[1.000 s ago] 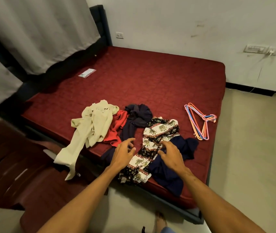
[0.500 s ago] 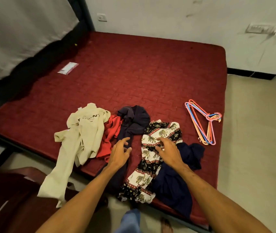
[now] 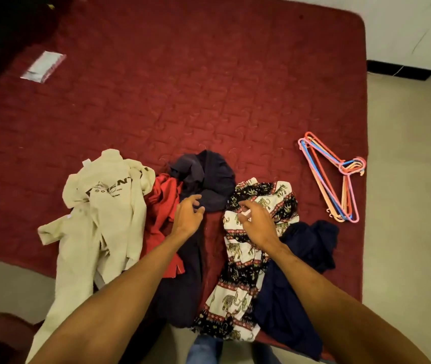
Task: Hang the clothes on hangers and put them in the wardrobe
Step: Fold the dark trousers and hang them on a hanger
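red mattress (image 3: 209,101); left grip (image 3: 187,216) and right grip (image 3: 257,224) hover slack-fingered over clothes (image 3: 109,206).

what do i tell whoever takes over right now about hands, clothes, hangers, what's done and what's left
Left hand: open, empty, over the dark navy crumpled garment.
Right hand: open, empty, over the black-and-white elephant-print garment.
Also on the dark red quilted mattress: cream printed shirt, red garment, dark blue garment; the bundle of coloured plastic hangers lies apart, further right.
Done: nothing is on a hanger.
Left: hang all five, move them to the wardrobe, not in view.
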